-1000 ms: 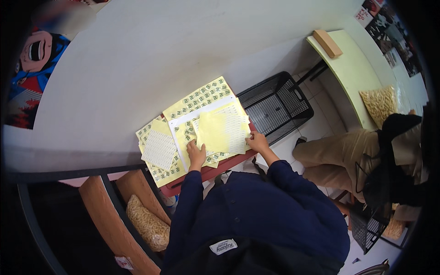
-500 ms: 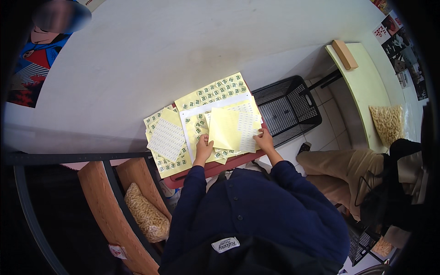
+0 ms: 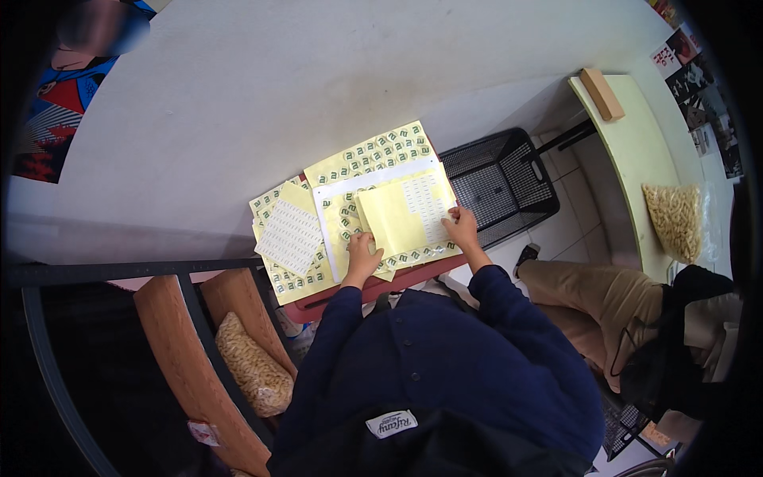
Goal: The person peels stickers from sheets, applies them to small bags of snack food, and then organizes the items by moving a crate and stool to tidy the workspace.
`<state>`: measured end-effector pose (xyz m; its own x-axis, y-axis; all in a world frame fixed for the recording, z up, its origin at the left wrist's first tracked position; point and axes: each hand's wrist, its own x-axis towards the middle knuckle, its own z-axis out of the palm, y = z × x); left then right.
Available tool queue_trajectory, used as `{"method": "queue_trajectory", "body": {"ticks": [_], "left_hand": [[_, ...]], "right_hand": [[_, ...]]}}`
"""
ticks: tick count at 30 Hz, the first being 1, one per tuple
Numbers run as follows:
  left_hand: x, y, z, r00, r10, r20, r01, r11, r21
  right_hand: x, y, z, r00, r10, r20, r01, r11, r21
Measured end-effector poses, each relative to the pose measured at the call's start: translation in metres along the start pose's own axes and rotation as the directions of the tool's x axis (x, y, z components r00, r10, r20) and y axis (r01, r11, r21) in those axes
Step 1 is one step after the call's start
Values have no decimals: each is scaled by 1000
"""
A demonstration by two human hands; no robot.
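My left hand [image 3: 364,256] is closed on the lower left edge of a stack of pale yellow sheets [image 3: 391,224], part of it bearing small white labels. My right hand [image 3: 462,226] holds the same stack at its right edge. Beneath lie large yellow sticker sheets [image 3: 367,152] with round printed labels and a white strip [image 3: 373,176]. A loose sheet of small white labels [image 3: 290,236] lies tilted to the left. All rest on a red board or small table [image 3: 429,269].
A black mesh basket [image 3: 447,156] stands behind right. A pale desk [image 3: 644,142] holds a cardboard box [image 3: 602,95] and snack bag [image 3: 672,224]. Another person's legs [image 3: 588,290] are at right. Wooden shelves [image 3: 187,358] and another snack bag [image 3: 253,366] are at lower left.
The stack in my hands has shifted and lies squarer, with fewer sheets poking out. My right hand has risen slightly; the view has swung a little.
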<state>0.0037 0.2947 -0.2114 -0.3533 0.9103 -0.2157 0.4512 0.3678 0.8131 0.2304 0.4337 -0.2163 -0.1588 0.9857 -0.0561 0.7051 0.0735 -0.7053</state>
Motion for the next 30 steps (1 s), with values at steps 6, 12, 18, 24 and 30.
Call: {"method": "queue_trajectory", "body": {"ticks": [6, 12, 18, 24, 30], "left_hand": [[11, 11, 7, 989, -15, -144, 28, 996, 89], [-11, 77, -7, 924, 367, -107, -355, 928, 113], [-38, 108, 3, 769, 621, 152, -624, 781, -33], [-48, 95, -4, 705, 707, 42, -696, 703, -144], [-73, 72, 2, 847, 355, -396, -521, 705, -481]], "right_hand": [[1, -4, -7, 994, 78, 79, -87, 989, 118], [-15, 2, -16, 965, 167, 201, -225, 921, 317], [-22, 19, -15, 995, -25, 97, -9, 942, 334], [-16, 15, -26, 947, 147, 285, -302, 705, 641], [-31, 1, -39, 940, -57, 336, -184, 746, 641]]}}
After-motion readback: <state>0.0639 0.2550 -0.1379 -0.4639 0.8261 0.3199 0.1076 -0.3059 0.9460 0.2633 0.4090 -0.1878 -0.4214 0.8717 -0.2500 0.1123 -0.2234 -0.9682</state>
